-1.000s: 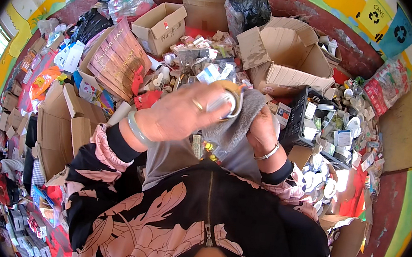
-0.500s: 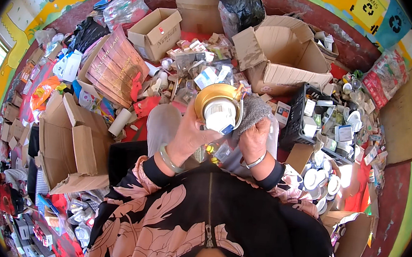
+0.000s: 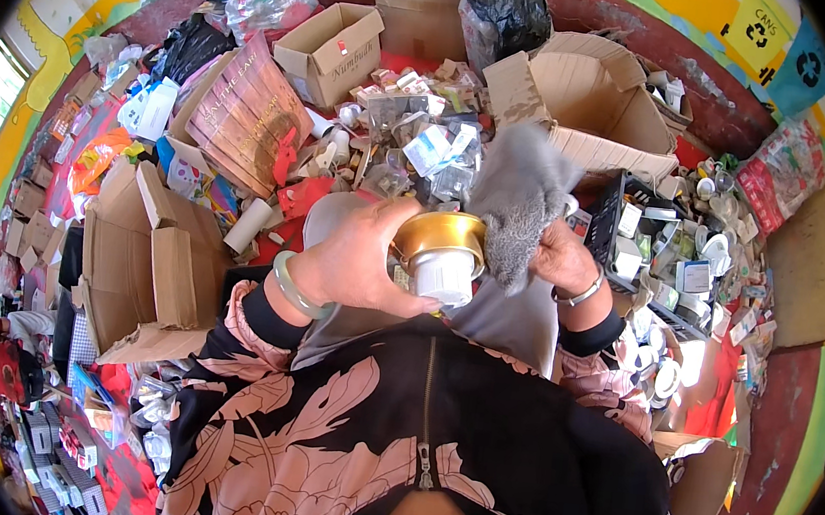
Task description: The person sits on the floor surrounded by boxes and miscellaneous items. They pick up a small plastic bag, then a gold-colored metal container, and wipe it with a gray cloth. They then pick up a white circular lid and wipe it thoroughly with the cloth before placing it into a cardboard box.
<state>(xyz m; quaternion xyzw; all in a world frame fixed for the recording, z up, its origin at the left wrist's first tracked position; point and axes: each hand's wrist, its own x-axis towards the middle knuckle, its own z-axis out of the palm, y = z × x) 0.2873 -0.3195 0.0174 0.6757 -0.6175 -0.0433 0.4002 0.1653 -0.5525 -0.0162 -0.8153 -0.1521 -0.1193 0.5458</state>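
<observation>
Above my lap, my left hand is closed round a gold-and-white round light fitting. Its shiny gold ring faces away from me. A white cylindrical body sticks out on my side. Just to the right of it, my right hand grips a fuzzy grey cloth. The cloth is bunched up, its upper part smeared by motion. Its left edge lies against or right beside the gold ring; I cannot tell whether they touch. Part of my right hand's fingers is hidden behind the cloth.
Small boxes and clear packages are heaped ahead of me. An open cardboard box stands beyond, another at left. At right are a black crate of packages and a box of white round fittings. A red-brown wall curves behind.
The fitting has come lower and tilted, so its gold ring now shows from the side. The grey cloth has swung up and left its right edge, spreading taller. My right hand has shifted right.
</observation>
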